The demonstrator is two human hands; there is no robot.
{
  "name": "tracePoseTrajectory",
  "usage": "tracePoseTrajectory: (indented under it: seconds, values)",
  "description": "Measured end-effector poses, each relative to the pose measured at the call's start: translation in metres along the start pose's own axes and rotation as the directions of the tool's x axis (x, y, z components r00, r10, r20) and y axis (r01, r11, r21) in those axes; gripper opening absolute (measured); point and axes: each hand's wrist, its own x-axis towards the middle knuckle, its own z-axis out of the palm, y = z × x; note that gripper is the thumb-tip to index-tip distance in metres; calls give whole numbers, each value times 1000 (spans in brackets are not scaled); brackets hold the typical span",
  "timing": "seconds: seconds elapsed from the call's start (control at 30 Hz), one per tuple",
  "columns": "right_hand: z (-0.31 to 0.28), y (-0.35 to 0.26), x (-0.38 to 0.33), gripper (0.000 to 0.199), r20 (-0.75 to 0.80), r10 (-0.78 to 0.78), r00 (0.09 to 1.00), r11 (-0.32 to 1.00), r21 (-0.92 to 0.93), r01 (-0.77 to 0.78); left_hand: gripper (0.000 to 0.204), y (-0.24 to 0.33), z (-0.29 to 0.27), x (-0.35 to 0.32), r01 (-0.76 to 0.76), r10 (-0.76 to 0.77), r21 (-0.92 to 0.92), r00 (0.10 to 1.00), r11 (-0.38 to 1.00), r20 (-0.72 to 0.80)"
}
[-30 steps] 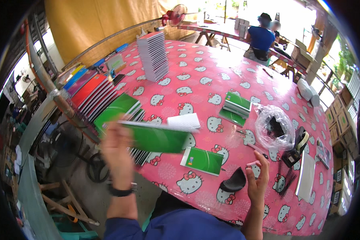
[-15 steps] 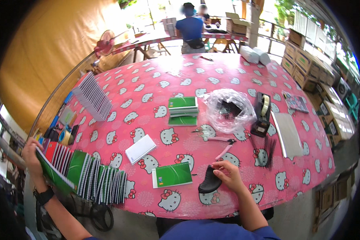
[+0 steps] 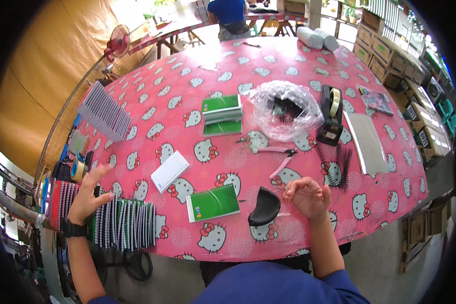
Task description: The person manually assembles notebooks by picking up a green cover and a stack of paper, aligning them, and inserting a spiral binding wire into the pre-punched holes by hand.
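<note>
My left hand (image 3: pixel 90 199), fingers spread and empty, is over the left part of a row of spiral notebooks (image 3: pixel 124 223) standing at the table's left edge. My right hand (image 3: pixel 309 197) hovers palm up, its fingers loosely curled and apart, with nothing visible in them. Just left of it lies a black half-moon-shaped piece (image 3: pixel 264 206), not touched. A green-covered spiral notebook (image 3: pixel 214 202) lies flat near the front middle. Behind it to the left is a small white spiral pad (image 3: pixel 169 171). Pink-handled pliers (image 3: pixel 283 163) rest beyond my right hand.
A stack of green notebooks (image 3: pixel 222 109) stands mid-table beside a clear plastic bag (image 3: pixel 288 109) holding black coils. To the right are a tape dispenser (image 3: pixel 331 116), loose black coils (image 3: pixel 344 167) and a grey sheet (image 3: pixel 366 144). A tall notebook stack (image 3: pixel 104 111) leans far left.
My left hand has let go of the green notebook and moved right over the row. My right hand has released the black piece and moved right. The view has shifted.
</note>
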Motion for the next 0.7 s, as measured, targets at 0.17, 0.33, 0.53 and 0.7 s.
tracePoseTrajectory:
  seconds: [0.17,0.33,0.53,0.7]
  values:
    - [26,0,13,35,-548,277,789,518,-607,-603,43,129,29,15,-239,239,40,922,970,-305]
    - [33,27,14,41,-215,-20,976,-36,-976,-216,35,119,159,77,-328,332,-186,943,926,-9]
    - [21,26,7,41,-263,67,962,-38,-964,-261,57,93,214,109,-180,203,-117,951,977,235]
    - [19,24,4,38,-235,51,971,32,-971,-237,55,89,215,110,79,26,-219,899,973,437]
